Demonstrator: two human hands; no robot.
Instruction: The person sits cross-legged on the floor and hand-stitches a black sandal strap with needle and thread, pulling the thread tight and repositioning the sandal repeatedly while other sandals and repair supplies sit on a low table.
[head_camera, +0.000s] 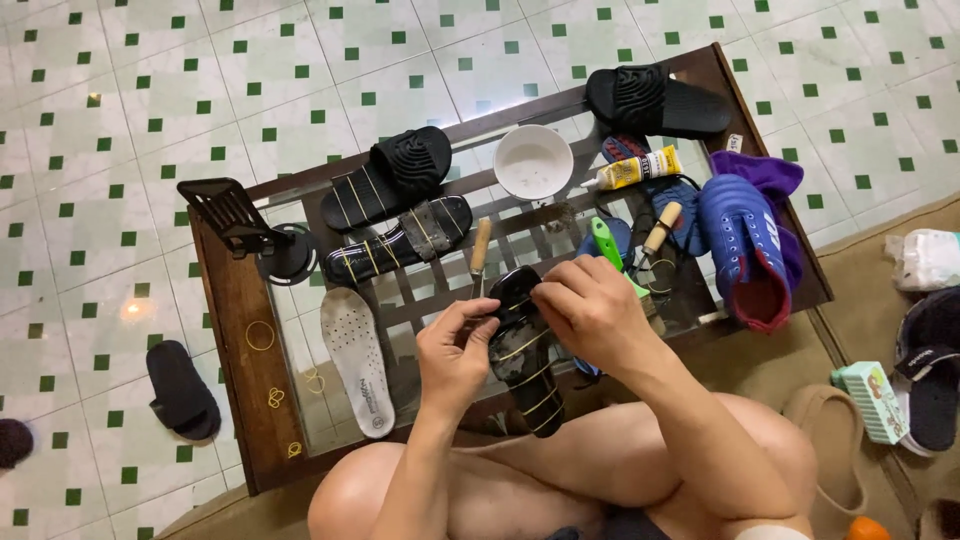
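Note:
Both my hands hold a black slide sandal (524, 358) bound with several yellow rubber bands, just above my knees. My left hand (455, 350) grips its near left side. My right hand (592, 310) pinches a rubber band at its top end. In front of me is a low glass-topped wooden table (235, 320). Two more black sandals (395, 180) (400, 243) with rubber bands lie on it, beside a white insole (358, 360).
On the table: a white bowl (534, 160), a glue tube (632, 170), a blue shoe (745, 250), wooden-handled tools (480, 245), a black phone stand (240, 220), loose rubber bands (260, 335), another black slide (655, 100). A black slipper (180, 390) lies on the tiled floor at left.

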